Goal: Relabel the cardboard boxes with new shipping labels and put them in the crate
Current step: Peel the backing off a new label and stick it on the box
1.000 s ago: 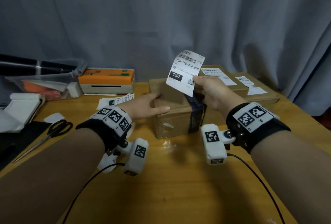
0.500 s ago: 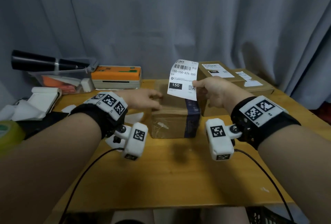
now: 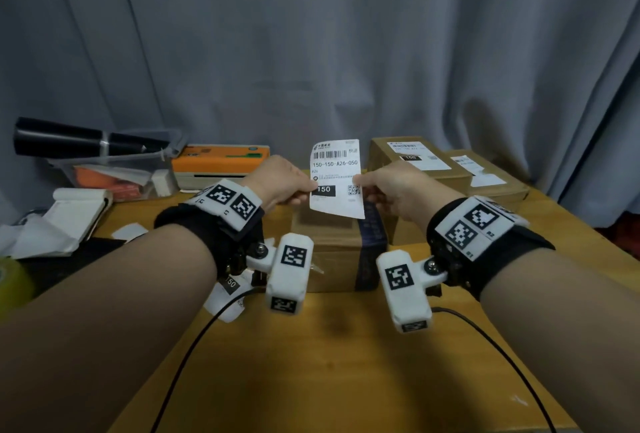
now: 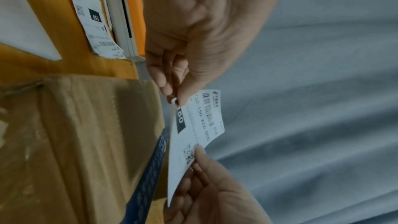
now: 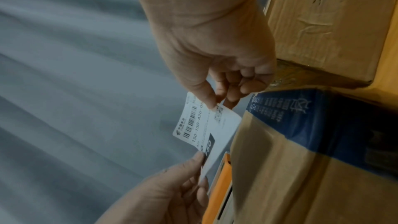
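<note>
— Step?
— Labelling. Left hand (image 3: pixel 284 180) pinching label (image 3: pixel 335 178) at its left edge, right hand (image 3: pixel 391 187) pinching the right; held upright above box (image 3: pixel 332 245).
— Next?
— Probably peeling the backing, then pressing flat onto the box top. Crate not in view.

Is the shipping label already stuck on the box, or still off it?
Off. The shipping label is held in the air above the box, pinched by the left hand and right hand.
</note>
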